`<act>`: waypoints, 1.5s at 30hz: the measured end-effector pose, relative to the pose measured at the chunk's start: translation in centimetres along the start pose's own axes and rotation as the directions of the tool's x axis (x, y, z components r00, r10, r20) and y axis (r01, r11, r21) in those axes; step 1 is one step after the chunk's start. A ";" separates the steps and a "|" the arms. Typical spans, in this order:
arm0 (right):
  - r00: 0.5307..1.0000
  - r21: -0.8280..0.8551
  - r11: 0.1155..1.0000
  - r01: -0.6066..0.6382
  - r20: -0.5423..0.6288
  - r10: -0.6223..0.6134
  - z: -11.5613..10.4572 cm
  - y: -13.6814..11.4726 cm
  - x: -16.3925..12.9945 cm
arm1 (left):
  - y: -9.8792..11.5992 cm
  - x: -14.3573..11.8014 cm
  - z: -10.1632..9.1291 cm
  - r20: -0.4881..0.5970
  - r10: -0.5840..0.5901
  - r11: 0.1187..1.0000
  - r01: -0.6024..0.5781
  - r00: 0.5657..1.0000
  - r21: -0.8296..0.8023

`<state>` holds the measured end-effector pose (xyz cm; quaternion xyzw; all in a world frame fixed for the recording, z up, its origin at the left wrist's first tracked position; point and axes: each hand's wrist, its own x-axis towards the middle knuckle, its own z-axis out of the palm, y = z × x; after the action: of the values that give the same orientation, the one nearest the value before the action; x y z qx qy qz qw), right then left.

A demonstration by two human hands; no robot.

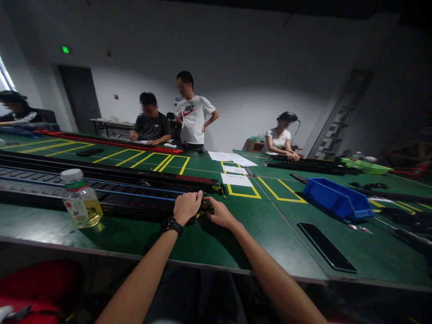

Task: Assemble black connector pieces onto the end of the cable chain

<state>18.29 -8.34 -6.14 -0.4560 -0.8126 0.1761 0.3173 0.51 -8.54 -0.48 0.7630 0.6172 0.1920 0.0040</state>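
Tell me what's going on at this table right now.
A person has both hands at the near end of a long black power strip on a green table. The left hand, a black watch on its wrist, rests on the strip's end; the right hand pinches at the end piece. A capped bottle stands to the left, a blue bin to the right. Other people sit or stand farther back.

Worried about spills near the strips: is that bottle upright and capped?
Upright and capped. The bottle stands on the table, white cap on top, yellow liquid settled in its lower part, left of the left hand.
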 end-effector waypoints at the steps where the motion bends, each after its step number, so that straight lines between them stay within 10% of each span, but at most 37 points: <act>1: 1.000 -0.002 1.000 0.001 0.003 -0.001 0.0 0.0 0.0 | 0.0 0.0 0.0 0.001 0.004 1.000 -0.004 1.000 -0.003; 45: 1.000 -0.066 0.998 0.021 0.007 -0.021 0.2 0.0 -0.1 | 0.1 -0.5 0.0 -0.064 -0.009 1.000 0.009 0.998 -0.004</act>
<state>18.23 -8.38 -6.32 -0.4572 -0.8236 0.1473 0.3016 0.50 -9.06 -0.64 0.7537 0.6200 0.2175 -0.0133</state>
